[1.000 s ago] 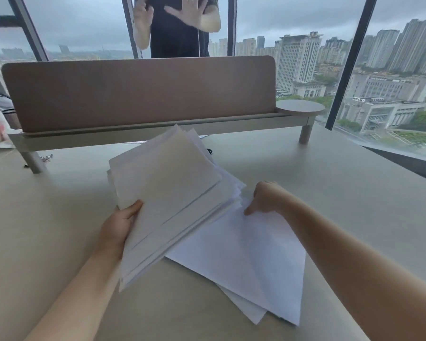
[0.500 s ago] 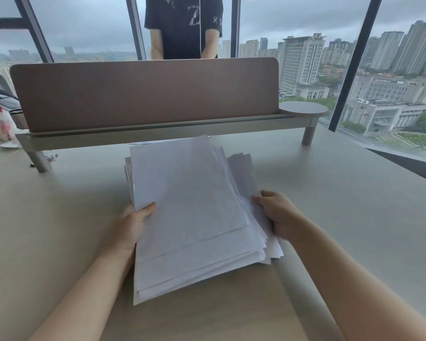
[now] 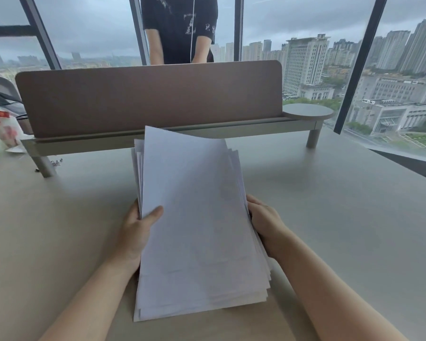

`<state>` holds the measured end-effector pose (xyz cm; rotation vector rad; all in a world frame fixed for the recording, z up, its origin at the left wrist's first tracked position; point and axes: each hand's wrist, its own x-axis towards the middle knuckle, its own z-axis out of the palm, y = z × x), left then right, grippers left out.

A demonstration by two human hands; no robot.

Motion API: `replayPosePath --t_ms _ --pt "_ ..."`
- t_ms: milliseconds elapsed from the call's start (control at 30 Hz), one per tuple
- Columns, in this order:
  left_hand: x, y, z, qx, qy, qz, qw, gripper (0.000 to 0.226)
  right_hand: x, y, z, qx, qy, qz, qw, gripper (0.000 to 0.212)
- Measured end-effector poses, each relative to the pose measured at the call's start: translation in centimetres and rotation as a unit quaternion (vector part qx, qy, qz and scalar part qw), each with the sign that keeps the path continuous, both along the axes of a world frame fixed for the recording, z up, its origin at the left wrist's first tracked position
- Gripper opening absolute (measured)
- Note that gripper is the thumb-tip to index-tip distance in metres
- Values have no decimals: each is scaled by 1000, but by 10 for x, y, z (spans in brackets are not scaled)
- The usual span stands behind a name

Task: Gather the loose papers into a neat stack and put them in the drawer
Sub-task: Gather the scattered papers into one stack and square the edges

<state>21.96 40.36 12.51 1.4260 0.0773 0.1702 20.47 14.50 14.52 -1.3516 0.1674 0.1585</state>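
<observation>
A thick stack of white papers [image 3: 197,222] stands tilted on its near edge on the grey desk [image 3: 342,230], with its top leaning away from me. The sheet edges are uneven at the left, right and bottom. My left hand [image 3: 135,232] grips the stack's left edge, thumb lying on the front sheet. My right hand [image 3: 266,222] holds the right edge with curled fingers, mostly behind the paper. No drawer is in view.
A brown divider panel [image 3: 148,97] on a low grey shelf [image 3: 308,112] crosses the desk behind the papers. A person in a dark shirt [image 3: 180,28] stands beyond it at the window. A packet [image 3: 3,129] lies at the far left.
The loose sheets on the desk have been drawn into one stack. Both hands have turned the stack straight and raised it towards upright, with my right hand moving onto its right edge.
</observation>
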Motion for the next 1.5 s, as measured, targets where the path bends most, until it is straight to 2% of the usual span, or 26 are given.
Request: replayPosePath --t_ms 67,133,167,233,333,433,567,700,833,1000,1133,1233,1367,1500 --pt "0 -1 0 -10 12 -5 1000 33 -2 3 5 -6 -2 -13 1000 27" --pt "-1 -1 0 -13 8 5 1000 31 -4 3 10 -16 -4 -11 1000 37" --pt "-2 -2 3 -10 -4 13 1000 30 -3 3 11 -21 -25 -2 999 33" --pt "-6 -5 13 3 -43 32 999 31 -7 3 17 -25 -78 9 997 17" --pt "-15 -12 41 13 -134 56 989 49 -11 1 34 -50 -150 5 987 20" --pt "-31 -25 71 27 -220 65 973 64 -21 1 57 -50 -203 -15 978 12" --pt "-55 -35 93 84 -292 101 947 52 -39 2 73 -36 -241 -32 969 19" --pt "-77 -34 93 108 -288 94 947 47 -62 -5 76 -43 -275 -18 960 21" --pt "-90 -32 105 107 -276 63 953 38 -77 -5 87 -47 -318 -66 945 46" --pt "-96 -39 138 72 -264 73 959 30 -85 11 118 -83 -366 -118 919 25" --pt "-100 -31 146 60 -255 88 961 18 -88 6 125 -85 -376 -141 912 30" --pt "-102 -30 142 57 -239 65 967 22 -86 2 117 -71 -360 -155 917 36" --pt "-100 -34 148 39 -229 45 972 23 -82 7 123 -63 -355 -171 917 18" --pt "-95 -33 158 21 -255 37 966 18 -76 6 137 -72 -352 -202 911 43"
